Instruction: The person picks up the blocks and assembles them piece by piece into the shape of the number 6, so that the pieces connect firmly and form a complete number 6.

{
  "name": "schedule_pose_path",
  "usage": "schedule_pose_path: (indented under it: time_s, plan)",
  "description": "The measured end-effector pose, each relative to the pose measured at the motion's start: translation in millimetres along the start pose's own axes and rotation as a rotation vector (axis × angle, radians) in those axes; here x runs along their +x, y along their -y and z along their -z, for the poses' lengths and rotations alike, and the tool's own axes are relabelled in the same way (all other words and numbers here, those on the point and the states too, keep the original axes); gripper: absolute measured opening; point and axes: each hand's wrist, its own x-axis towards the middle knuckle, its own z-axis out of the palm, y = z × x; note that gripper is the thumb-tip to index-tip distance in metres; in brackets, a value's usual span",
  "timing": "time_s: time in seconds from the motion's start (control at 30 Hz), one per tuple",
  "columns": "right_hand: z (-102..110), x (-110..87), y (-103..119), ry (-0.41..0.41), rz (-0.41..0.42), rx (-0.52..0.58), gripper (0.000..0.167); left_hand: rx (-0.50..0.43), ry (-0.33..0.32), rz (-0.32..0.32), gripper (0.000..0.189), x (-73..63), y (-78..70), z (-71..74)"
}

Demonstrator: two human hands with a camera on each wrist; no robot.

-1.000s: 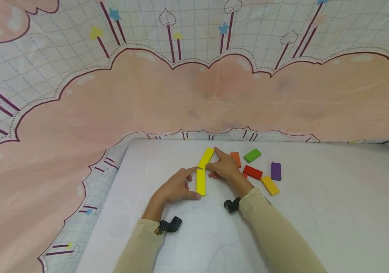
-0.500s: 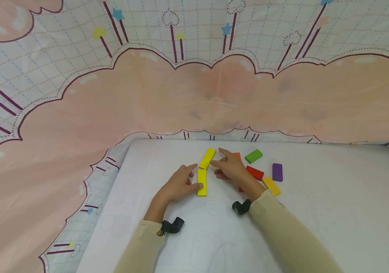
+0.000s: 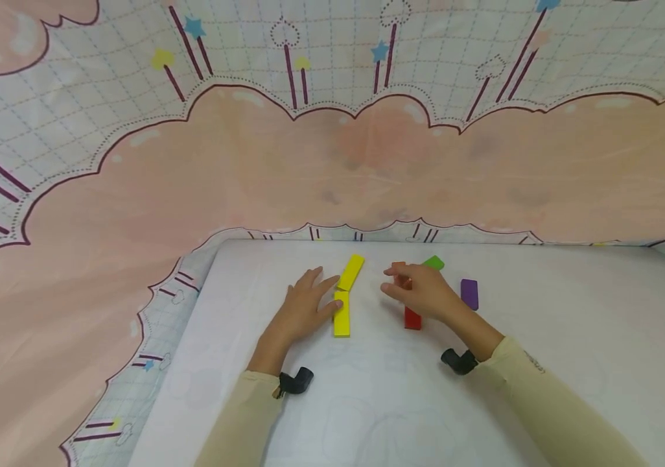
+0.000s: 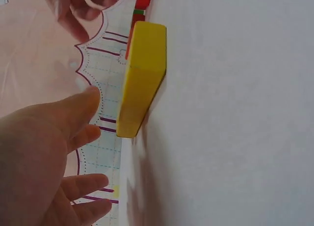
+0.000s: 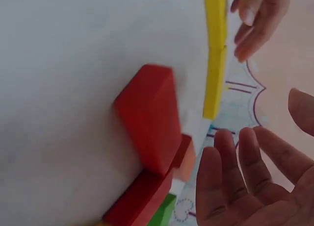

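Note:
Two yellow blocks lie nearly end to end on the white table, the far one (image 3: pixel 350 272) slanted and the near one (image 3: pixel 341 318) straight. My left hand (image 3: pixel 303 306) is spread just left of them, its thumb overlapping the near block in the head view. In the left wrist view the thumb (image 4: pixel 83 106) is apart from the yellow block (image 4: pixel 143 74). Over the red and orange blocks hovers my right hand (image 3: pixel 428 292), fingers relaxed and nothing held. Beneath it show a red block (image 3: pixel 413 320) and, in the right wrist view, a second red block (image 5: pixel 140 199) and an orange block (image 5: pixel 185 160).
A green block (image 3: pixel 435 262) peeks out behind the right hand, and a purple block (image 3: pixel 469 294) lies to its right. The white table (image 3: pixel 571 337) reaches back to a patterned pink cloth (image 3: pixel 309 168). Black cameras sit on both wrists.
My right hand has moved away from the yellow blocks to the right, over the red and orange ones, covering the amber block. My left fingers have spread; the yellow blocks stay in place.

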Motion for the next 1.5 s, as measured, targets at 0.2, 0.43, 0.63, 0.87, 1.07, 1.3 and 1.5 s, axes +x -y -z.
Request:
schedule_pose_path:
  time_s: [0.2, 0.43, 0.63, 0.87, 1.07, 1.3, 1.5]
  plan:
    - [4, -13.4, -16, 0.008, 0.085, -0.117, 0.041, -0.012, 0.058, 0.021, 0.063, 3.6, 4.2, -3.4]
    - [3, -24.6, -32, 0.005, 0.071, -0.196, 0.049, -0.007, 0.114, 0.051, 0.067, 5.2, 7.3, -5.7]
    - [2, -27.1, -42, 0.016, 0.041, -0.237, 0.047, 0.001, 0.144, 0.052, 0.070, 3.9, 10.3, -7.0]
    - [1, -27.8, -45, 0.037, 0.040, -0.292, 0.048, 0.002, 0.151, 0.046, 0.070, 3.6, 10.4, -7.3]
    - [-2, -29.5, -44, 0.023, 0.056, -0.292, 0.046, 0.001, 0.153, 0.043, 0.070, 3.6, 10.6, -7.7]
    - [-4, -30.8, -42, -0.019, 0.021, -0.227, 0.041, -0.006, 0.164, 0.043, 0.071, 4.5, 13.4, -10.4]
    - [-7, -32.2, -40, -0.063, 0.025, -0.127, 0.038, -0.016, 0.167, 0.034, 0.071, 4.3, 15.2, -11.8]
